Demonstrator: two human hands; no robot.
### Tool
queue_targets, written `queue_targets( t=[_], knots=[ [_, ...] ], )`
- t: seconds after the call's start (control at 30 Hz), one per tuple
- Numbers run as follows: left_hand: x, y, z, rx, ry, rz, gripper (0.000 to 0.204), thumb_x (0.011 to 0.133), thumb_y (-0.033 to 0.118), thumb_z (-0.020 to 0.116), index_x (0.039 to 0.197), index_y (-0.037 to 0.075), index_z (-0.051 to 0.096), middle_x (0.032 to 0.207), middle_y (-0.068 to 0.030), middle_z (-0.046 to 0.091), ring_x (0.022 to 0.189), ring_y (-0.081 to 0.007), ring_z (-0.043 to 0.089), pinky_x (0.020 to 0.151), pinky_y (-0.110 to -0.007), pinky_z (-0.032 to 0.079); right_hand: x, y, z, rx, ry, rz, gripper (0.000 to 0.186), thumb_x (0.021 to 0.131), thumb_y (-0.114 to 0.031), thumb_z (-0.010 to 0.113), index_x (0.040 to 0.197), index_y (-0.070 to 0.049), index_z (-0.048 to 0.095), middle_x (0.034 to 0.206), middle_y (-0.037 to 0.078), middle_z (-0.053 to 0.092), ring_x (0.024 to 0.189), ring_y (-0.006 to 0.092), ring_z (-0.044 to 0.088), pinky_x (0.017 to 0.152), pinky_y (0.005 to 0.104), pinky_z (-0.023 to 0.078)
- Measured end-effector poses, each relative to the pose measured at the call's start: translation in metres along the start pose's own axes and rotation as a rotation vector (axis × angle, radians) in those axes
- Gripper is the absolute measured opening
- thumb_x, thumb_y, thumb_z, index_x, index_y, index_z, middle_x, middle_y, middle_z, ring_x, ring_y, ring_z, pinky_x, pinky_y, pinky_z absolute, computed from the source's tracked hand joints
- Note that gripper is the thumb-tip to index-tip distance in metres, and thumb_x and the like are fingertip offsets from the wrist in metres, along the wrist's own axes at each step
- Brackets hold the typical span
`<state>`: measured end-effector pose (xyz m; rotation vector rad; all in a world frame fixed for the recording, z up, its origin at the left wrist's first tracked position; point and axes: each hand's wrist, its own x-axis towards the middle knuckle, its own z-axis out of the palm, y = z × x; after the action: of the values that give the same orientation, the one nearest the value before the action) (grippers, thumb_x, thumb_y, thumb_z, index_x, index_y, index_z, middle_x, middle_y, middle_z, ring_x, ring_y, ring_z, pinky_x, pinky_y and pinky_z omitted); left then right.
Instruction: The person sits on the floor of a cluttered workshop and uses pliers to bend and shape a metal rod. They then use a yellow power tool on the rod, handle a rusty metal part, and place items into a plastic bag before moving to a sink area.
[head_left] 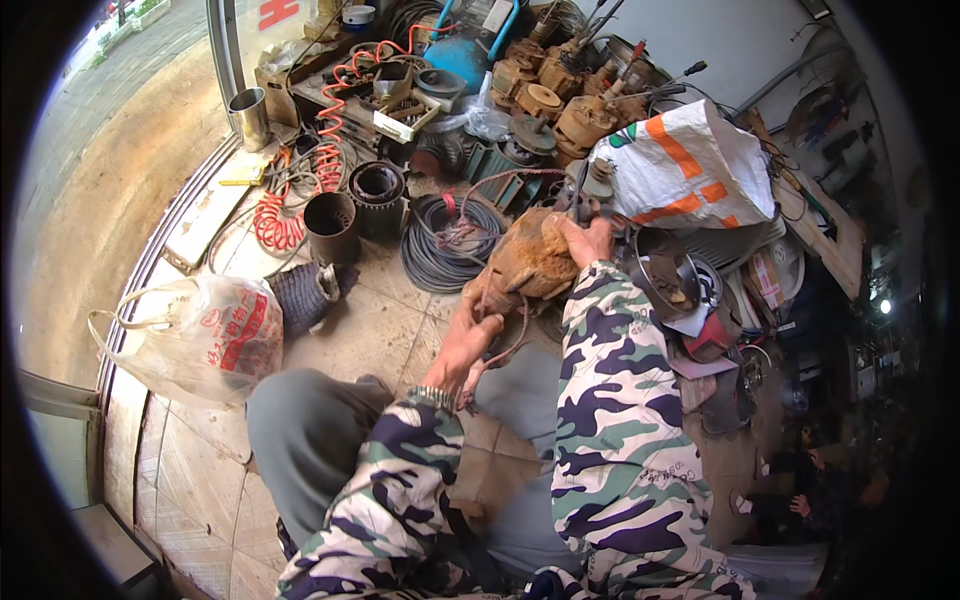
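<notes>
Between my knees is a rusty, orange-brown pump or motor housing [530, 255], its exact kind unclear. My left hand [466, 335] is closed around its lower left side. At the upper right end of the housing my right hand [587, 240] grips it, partly hiding the fingers' hold. A dark upright cable or rod [579, 190] rises beside the right hand. From the housing's underside a reddish rope [518, 345] hangs toward my left wrist. Just beyond the left hand, a coil of grey cable [425, 250] lies on the tiles.
Left are a plastic bag [215, 335], a dark metal cylinder [331, 225] and a red coiled air hose [285, 220]. Several rusty pump parts [585, 120] crowd the back. A white-orange woven sack [690, 165] and a metal pot [660, 270] stand right. Another person's hand [800, 505] shows far right.
</notes>
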<state>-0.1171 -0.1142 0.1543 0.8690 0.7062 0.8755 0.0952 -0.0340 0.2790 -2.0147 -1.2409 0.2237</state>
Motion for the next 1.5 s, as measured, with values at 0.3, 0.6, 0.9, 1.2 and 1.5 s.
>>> queue_targets(
  t=[0.3, 0.6, 0.9, 1.2, 1.5],
  knots=[
    [-0.006, -0.041, 0.001, 0.164, 0.021, -0.161, 0.045, 0.087, 0.017, 0.065, 0.123, -0.007, 0.053, 0.096, -0.0087, 0.063, 0.086, -0.0153, 0.060, 0.076, -0.028, 0.048, 0.084, 0.011, 0.028, -0.064, 0.098, 0.044, 0.064, 0.064, -0.046, 0.080, 0.090, 0.011, 0.065, 0.101, 0.033, 0.064, 0.099, 0.0415, 0.062, 0.086, 0.0445, 0.047],
    [-0.017, -0.057, 0.011, 0.232, 0.085, -0.211, 0.044, 0.086, 0.013, 0.064, 0.123, -0.009, 0.052, 0.095, -0.0068, 0.064, 0.087, -0.0133, 0.059, 0.081, -0.028, 0.047, 0.102, 0.019, 0.024, -0.123, 0.068, 0.093, 0.079, 0.065, -0.051, 0.080, 0.108, 0.012, 0.059, 0.115, 0.035, 0.058, 0.110, 0.0449, 0.056, 0.095, 0.0469, 0.044],
    [-0.013, -0.075, 0.007, 0.220, 0.108, -0.256, 0.038, 0.088, 0.011, 0.064, 0.119, -0.009, 0.052, 0.095, -0.0086, 0.064, 0.083, -0.0136, 0.060, 0.074, -0.028, 0.049, 0.111, 0.027, 0.023, -0.147, -0.050, 0.103, 0.077, 0.067, -0.051, 0.078, 0.106, 0.012, 0.059, 0.119, 0.035, 0.055, 0.115, 0.0441, 0.053, 0.098, 0.0458, 0.042],
    [0.062, -0.013, -0.024, 0.837, 0.477, 0.149, 0.067, 0.084, 0.025, 0.068, 0.137, -0.004, 0.039, 0.132, -0.0280, 0.050, 0.124, -0.0384, 0.049, 0.105, -0.043, 0.038, 0.117, 0.045, -0.007, 0.233, -0.383, -0.352, 0.071, 0.078, -0.065, 0.065, 0.093, 0.005, 0.063, 0.077, 0.012, 0.060, 0.074, 0.0256, 0.059, 0.070, 0.0395, 0.047],
    [0.224, 0.105, 0.099, 0.980, 0.093, 0.613, 0.049, 0.091, 0.025, 0.062, 0.130, -0.003, 0.049, 0.119, -0.0184, 0.058, 0.108, -0.0285, 0.058, 0.094, -0.037, 0.045, 0.182, 0.141, -0.015, 1.139, -0.563, 0.150, 0.070, 0.093, -0.063, 0.045, 0.111, 0.003, 0.059, 0.098, 0.014, 0.066, 0.082, 0.0177, 0.067, 0.072, 0.0294, 0.055]
  ],
)
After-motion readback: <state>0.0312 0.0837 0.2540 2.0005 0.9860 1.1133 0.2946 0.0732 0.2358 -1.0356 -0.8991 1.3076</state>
